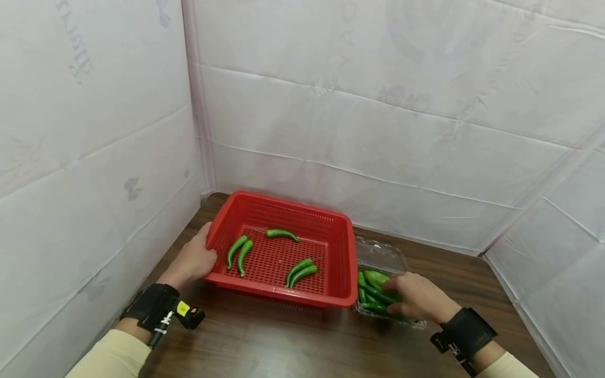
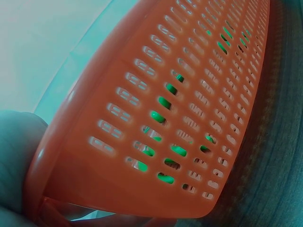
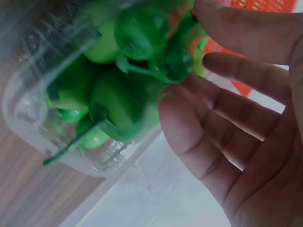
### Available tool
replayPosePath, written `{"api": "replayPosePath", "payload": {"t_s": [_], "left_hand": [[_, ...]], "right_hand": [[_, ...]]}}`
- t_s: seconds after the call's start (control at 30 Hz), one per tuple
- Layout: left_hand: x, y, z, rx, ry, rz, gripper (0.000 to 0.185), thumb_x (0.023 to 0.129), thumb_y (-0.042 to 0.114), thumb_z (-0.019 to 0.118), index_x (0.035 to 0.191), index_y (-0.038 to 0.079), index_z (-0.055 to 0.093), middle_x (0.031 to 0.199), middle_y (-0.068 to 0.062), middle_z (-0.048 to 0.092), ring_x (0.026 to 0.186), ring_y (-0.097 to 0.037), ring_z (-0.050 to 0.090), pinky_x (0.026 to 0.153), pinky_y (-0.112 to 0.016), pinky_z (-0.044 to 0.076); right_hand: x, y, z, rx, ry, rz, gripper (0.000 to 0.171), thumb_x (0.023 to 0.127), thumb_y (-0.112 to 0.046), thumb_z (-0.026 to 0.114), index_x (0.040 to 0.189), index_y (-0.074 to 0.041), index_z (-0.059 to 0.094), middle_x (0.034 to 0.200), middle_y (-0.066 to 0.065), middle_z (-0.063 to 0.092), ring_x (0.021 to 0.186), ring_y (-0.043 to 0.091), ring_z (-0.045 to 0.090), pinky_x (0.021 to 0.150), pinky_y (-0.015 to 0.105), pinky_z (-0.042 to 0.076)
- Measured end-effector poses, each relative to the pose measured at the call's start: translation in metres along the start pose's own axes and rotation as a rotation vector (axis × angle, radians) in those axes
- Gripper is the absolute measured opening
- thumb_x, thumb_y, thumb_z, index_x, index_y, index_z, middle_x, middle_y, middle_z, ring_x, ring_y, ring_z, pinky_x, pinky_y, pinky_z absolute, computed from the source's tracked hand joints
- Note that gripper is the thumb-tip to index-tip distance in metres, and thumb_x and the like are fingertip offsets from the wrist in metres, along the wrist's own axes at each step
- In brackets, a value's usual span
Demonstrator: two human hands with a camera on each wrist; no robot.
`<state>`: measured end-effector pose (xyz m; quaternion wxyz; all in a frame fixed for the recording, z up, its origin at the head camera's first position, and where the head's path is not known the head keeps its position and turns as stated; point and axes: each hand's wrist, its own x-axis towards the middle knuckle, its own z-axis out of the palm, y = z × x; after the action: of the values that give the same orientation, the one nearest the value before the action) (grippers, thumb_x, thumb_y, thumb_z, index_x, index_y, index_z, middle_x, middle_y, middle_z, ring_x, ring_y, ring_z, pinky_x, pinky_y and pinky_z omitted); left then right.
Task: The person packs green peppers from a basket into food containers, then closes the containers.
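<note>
A red slotted plastic basket rests on the table, and my left hand grips its left rim, thumb on the inner side. Inside lie several green chili peppers: one pepper at the back, a pair at the left and another pair at the front right. My right hand reaches over a clear plastic box heaped with green peppers. The right wrist view shows its fingers extended beside the peppers, with nothing visibly held; whether the fingertips touch one is unclear.
The box's transparent lid stands raised at the back, close to the basket's right side. Pale sheeting walls in the brown wooden table at the left, back and right.
</note>
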<state>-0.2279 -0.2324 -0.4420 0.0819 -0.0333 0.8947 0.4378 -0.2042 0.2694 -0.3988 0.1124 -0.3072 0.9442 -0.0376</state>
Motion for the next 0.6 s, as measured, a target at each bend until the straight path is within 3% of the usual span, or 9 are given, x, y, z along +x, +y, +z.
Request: {"api": "replayPosePath", "payload": {"t_s": [0.1, 0.23, 0.37, 0.6], "left_hand": [[0.0, -0.001, 0.0, -0.002, 0.001, 0.003, 0.071, 0.096, 0.002, 0.046, 0.162, 0.006, 0.019, 0.138, -0.03, 0.057, 0.107, -0.037, 0.065, 0.083, -0.045, 0.058], [0.0, 0.0, 0.0, -0.009, -0.002, 0.0, 0.071, 0.097, 0.002, 0.046, 0.162, 0.007, 0.018, 0.138, -0.03, 0.057, 0.106, -0.036, 0.065, 0.081, -0.042, 0.057], [0.0, 0.0, -0.001, -0.011, -0.007, -0.007, 0.072, 0.097, 0.002, 0.046, 0.162, 0.007, 0.018, 0.138, -0.03, 0.057, 0.106, -0.036, 0.065, 0.081, -0.043, 0.058], [0.0, 0.0, -0.002, 0.001, 0.002, 0.014, 0.069, 0.098, 0.002, 0.045, 0.162, 0.006, 0.019, 0.137, -0.03, 0.058, 0.108, -0.036, 0.065, 0.083, -0.045, 0.057]], "right_hand": [[0.0, -0.001, 0.006, -0.032, 0.017, -0.015, 0.033, 0.082, -0.025, 0.088, 0.111, -0.013, 0.078, 0.102, -0.003, 0.072, 0.089, 0.013, 0.068, 0.073, 0.032, 0.056], [0.001, -0.001, 0.011, -0.06, 0.031, -0.037, 0.031, 0.081, -0.025, 0.088, 0.108, -0.013, 0.079, 0.089, -0.009, 0.061, 0.076, 0.001, 0.052, 0.064, 0.025, 0.045], [0.002, -0.002, 0.013, -0.077, 0.036, -0.04, 0.03, 0.081, -0.024, 0.088, 0.106, -0.012, 0.08, 0.083, -0.011, 0.055, 0.07, -0.001, 0.041, 0.061, 0.022, 0.037], [0.003, -0.002, 0.015, -0.083, 0.035, -0.032, 0.029, 0.081, -0.024, 0.087, 0.106, -0.012, 0.08, 0.084, -0.01, 0.056, 0.069, -0.001, 0.043, 0.062, 0.022, 0.039]]}}
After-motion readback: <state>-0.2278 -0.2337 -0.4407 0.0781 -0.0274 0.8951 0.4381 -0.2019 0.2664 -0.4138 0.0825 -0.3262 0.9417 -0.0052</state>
